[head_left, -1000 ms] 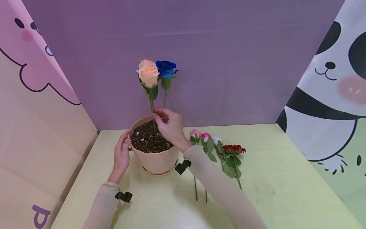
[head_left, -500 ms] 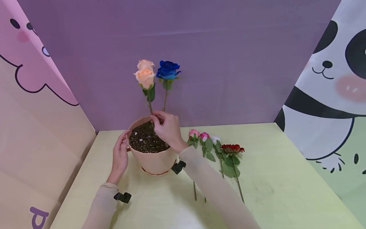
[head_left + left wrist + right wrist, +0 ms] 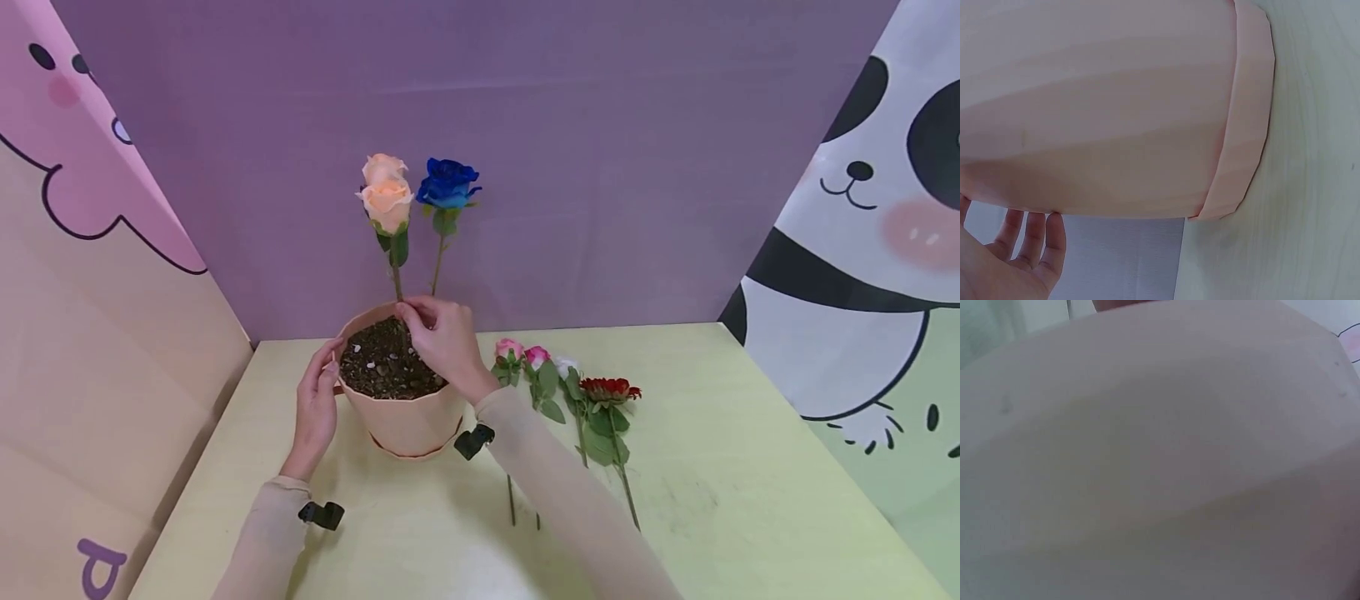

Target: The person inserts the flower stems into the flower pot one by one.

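A peach flowerpot [image 3: 405, 421] full of dark soil [image 3: 386, 367] stands on the table. My right hand [image 3: 448, 340] pinches the stem of a peach rose [image 3: 388, 206] low down, just above the soil. Close behind it rises a second peach rose [image 3: 385, 168], its stem mostly hidden. A blue rose [image 3: 447, 183] stands upright behind my right hand, which hides its lower stem. My left hand [image 3: 315, 408] rests its fingers against the pot's left side near the rim; the left wrist view shows those fingers [image 3: 1054, 240] fairly straight on the outer wall.
Right of the pot lie a pink rose [image 3: 509, 349], a darker pink rose [image 3: 537, 357], a white flower [image 3: 566, 367] and a red flower [image 3: 611, 389], partly under my right forearm. A purple backdrop [image 3: 600, 208] borders the table [image 3: 750, 467]. Pot wall [image 3: 1160, 456] fills the right wrist view.
My right hand has moved slightly down along with the peach rose's stem. The blue rose now appears farther right of the peach roses. My left hand stays at the pot.
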`<state>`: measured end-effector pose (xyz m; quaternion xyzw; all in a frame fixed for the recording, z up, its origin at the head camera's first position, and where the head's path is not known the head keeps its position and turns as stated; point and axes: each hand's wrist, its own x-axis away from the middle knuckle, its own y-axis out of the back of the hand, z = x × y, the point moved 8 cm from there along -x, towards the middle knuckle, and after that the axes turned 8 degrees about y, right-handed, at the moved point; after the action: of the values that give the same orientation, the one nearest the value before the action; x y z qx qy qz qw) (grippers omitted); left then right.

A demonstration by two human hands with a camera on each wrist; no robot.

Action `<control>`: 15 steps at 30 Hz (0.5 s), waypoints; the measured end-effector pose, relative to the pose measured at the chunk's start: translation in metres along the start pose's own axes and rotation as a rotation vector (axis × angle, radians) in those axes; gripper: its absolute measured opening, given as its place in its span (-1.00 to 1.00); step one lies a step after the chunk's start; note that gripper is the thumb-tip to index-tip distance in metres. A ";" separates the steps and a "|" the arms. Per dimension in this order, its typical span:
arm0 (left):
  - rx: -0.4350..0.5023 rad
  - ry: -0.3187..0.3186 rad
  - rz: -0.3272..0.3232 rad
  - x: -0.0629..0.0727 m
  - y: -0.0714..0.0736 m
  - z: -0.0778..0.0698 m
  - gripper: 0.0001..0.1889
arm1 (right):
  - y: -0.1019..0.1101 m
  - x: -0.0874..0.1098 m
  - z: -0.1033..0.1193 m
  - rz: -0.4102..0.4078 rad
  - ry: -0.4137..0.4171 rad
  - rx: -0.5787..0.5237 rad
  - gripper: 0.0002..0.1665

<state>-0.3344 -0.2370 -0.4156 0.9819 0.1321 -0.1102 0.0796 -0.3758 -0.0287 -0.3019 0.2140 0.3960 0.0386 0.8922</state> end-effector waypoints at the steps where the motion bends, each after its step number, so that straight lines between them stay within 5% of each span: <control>1: 0.001 -0.001 -0.002 0.000 0.000 0.000 -0.51 | 0.001 0.001 0.000 -0.015 0.009 0.011 -0.76; 9: -0.006 0.007 -0.002 0.001 0.001 0.003 -0.50 | 0.007 0.007 0.008 -0.113 0.089 0.100 -0.78; 15: 0.003 0.001 -0.006 0.000 0.000 0.001 -0.50 | 0.014 0.009 0.008 -0.191 0.093 0.048 -0.76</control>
<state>-0.3346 -0.2369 -0.4168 0.9817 0.1347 -0.1101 0.0777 -0.3623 -0.0172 -0.2974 0.1946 0.4564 -0.0463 0.8670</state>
